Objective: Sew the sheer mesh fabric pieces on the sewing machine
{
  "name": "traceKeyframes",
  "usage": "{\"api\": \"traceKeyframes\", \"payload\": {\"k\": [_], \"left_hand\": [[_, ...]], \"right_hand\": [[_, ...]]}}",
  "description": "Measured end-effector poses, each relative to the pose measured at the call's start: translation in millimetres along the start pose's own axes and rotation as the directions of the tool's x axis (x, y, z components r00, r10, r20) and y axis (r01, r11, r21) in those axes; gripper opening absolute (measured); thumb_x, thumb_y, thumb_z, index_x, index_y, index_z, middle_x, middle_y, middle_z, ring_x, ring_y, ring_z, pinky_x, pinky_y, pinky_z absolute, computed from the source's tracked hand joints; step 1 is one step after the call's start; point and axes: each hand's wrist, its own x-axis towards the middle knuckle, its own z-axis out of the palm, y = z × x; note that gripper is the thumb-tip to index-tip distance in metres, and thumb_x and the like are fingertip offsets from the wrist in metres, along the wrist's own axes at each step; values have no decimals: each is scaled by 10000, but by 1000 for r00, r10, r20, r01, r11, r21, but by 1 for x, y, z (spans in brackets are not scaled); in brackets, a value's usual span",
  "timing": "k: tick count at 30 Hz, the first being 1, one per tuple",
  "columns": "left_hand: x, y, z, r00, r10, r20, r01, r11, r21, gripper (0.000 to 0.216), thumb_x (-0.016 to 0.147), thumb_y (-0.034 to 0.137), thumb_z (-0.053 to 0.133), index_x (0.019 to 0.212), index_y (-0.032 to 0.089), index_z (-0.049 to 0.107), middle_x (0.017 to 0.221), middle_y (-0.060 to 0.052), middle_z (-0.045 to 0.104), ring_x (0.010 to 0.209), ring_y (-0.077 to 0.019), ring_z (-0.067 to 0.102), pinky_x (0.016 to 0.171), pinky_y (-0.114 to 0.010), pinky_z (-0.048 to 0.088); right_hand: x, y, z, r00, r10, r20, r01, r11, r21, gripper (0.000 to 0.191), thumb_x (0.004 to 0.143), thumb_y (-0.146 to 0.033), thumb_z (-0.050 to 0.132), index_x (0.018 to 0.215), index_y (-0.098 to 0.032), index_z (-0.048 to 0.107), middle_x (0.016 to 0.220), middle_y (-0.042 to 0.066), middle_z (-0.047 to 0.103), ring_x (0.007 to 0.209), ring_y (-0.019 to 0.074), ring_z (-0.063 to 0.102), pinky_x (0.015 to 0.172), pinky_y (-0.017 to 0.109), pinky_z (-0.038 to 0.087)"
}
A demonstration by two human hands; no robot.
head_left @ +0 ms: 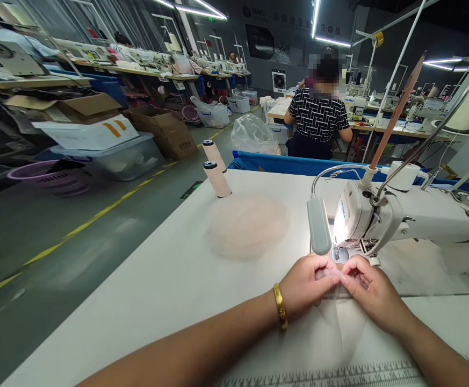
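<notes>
A single head-worn camera looked forward and down from above and behind the wearer's left hand [309,282] and right hand [373,290], near enough to show their fingers clearly, low and right of centre. Its wide view reached past the sewing machine [355,209], just beyond the hands, to the workshop's far wall [294,29].

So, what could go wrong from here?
The left hand and right hand pinch sheer fabric just in front of the sewing machine, so a finger could get hurt. The thin fabric might pucker or slip. The two thread spools, near the edge of the table, could be knocked off.
</notes>
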Motion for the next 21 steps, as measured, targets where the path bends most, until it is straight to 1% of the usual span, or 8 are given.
{"api": "traceKeyframes", "payload": {"k": [3, 6, 8, 10, 13, 16, 18, 21], "left_hand": [[0, 0, 3, 997, 71, 9, -71, 982, 174, 277, 860, 349, 601, 653, 190, 512, 738, -4, 588, 745, -172, 547, 688, -292, 448], [-1, 1, 8, 998, 67, 17, -67, 899, 432, 316, 903, 278, 529, 629, 186, 401, 728, -20, 567, 762, -194, 526, 747, -356, 413], [-1, 2, 9, 997, 74, -1, -60, 816, 575, 260, 908, 253, 535, 669, 183, 460, 779, -41, 603, 791, -214, 538, 777, -390, 406], [-3, 1, 10, 991, 132, -34, -77, 747, 660, 147, 885, 259, 596, 769, 179, 559, 866, -68, 639, 821, -233, 555, 786, -405, 413], [-4, -3, 9, 949, 314, -35, -192, 661, 725, 67, 912, 215, 588, 871, 177, 625, 973, -94, 671, 851, -242, 576, 775, -393, 426], [-4, -14, 9, 871, 480, 106, -402, 573, 714, 248, 996, 126, 449, 873, 183, 656, 926, -74, 704, 839, -219, 594, 780, -368, 440], [-3, -21, 9, 839, 519, 164, -473, 546, 691, 285, 1020, 119, 426, 923, 188, 685, 880, -60, 716, 820, -215, 601, 775, -358, 450], [-2, -26, 9, 832, 534, 150, -475, 545, 691, 255, 1014, 127, 467, 944, 191, 703, 894, -56, 731, 816, -221, 605, 753, -351, 453]], "right_hand": [[2, 1, -1, 1000, 13, 7, -12, 1000, -22, 210, 1021, -396, 534, 902, -232, 590, 801, -8, 599, 746, 186, 571, 653, 291, 469], [5, 7, 5, 998, -9, -61, 0, 989, -147, 185, 1013, -358, 521, 892, -237, 592, 784, -1, 608, 728, 197, 571, 649, 307, 464], [9, 13, 11, 991, -65, -119, 30, 962, -271, 181, 1005, -328, 519, 862, -240, 586, 794, 13, 631, 759, 216, 594, 694, 332, 470], [14, 20, 17, 980, -117, -159, 49, 924, -379, 176, 992, -294, 521, 832, -242, 574, 803, 25, 654, 802, 238, 614, 743, 355, 471], [19, 26, 22, 971, -139, -196, 35, 889, -457, 171, 977, -265, 512, 819, -244, 572, 799, 34, 670, 813, 251, 621, 729, 351, 464], [20, 26, 21, 965, -136, -223, 13, 879, -477, 150, 961, -267, 524, 827, -247, 591, 796, 33, 677, 765, 243, 620, 669, 328, 454], [20, 24, 18, 964, -142, -225, 17, 877, -480, 127, 957, -279, 546, 850, -249, 606, 809, 30, 688, 745, 237, 625, 651, 321, 455], [19, 22, 14, 964, -159, -212, 40, 879, -476, 135, 979, -298, 537, 881, -253, 618, 833, 28, 704, 755, 236, 641, 649, 319, 463]]}}
